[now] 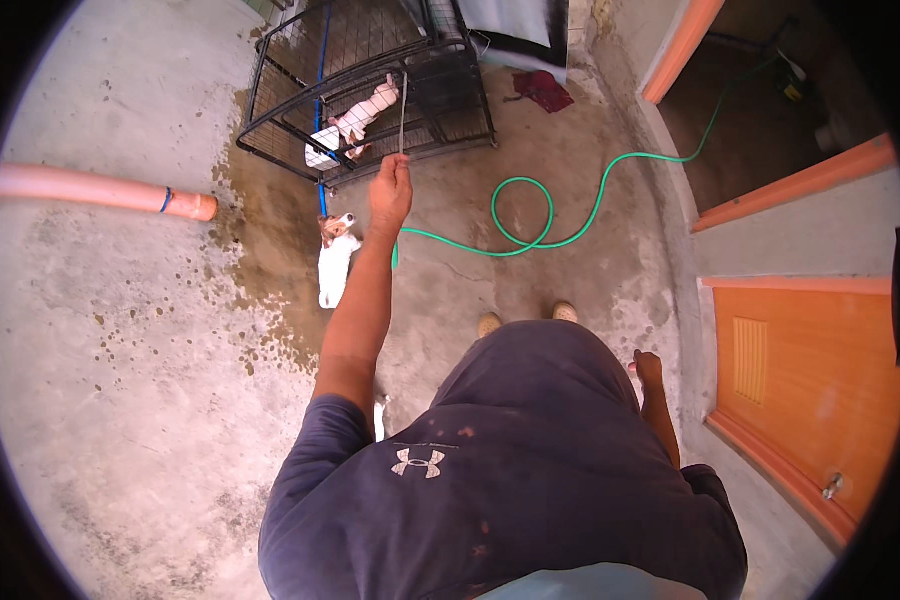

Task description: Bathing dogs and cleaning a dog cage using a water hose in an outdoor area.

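My left hand [391, 190] reaches forward, its fingers closed around the lower end of a thin grey rod [403, 115]. The rod runs up to the front of a black wire cage [300, 105]; whether it is fixed there I cannot tell. Inside the cage is a white and brown dog [368, 112]. A second white dog with a brown head [337, 262] is on the floor just left of my forearm, looking up. My right hand [648, 368] hangs low at my right side with curled fingers; what they hold, if anything, is too small to make out.
A green hose [610, 175] loops over the concrete floor to a doorway at right. Left lies an orange pipe [100, 190]. A dark red cloth [543, 91] is beside the cage. An orange door [810, 365] stands at right. Wet patches mark the floor.
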